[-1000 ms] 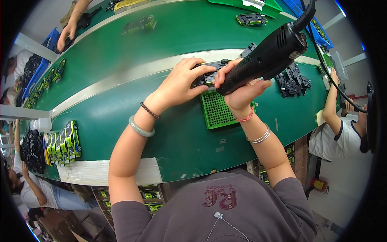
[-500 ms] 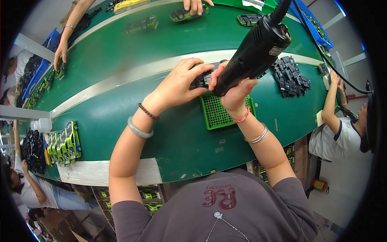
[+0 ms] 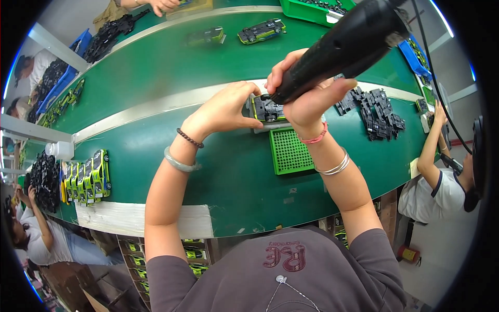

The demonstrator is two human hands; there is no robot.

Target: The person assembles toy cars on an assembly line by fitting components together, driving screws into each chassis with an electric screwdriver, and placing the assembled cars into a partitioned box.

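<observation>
My left hand [image 3: 228, 108] holds a small green and black toy car [image 3: 267, 109] that lies upside down on a grey fixture on the green belt [image 3: 156, 78]. My right hand [image 3: 306, 101] grips a big black electric screwdriver [image 3: 343, 47], tilted, with its tip down on the car's underside. A green perforated tray [image 3: 288, 151] lies just in front of the car, under my right wrist.
A row of green toy cars [image 3: 86, 177] and a heap of black parts [image 3: 44, 179] sit at the left. More black parts [image 3: 377, 112] lie at the right. Two cars [image 3: 260, 31] ride the far belt. Other people work at the left, right and far sides.
The view has closed in on my hands. The screwdriver has tilted more upright over the car. Both hands stay on the car and the tool.
</observation>
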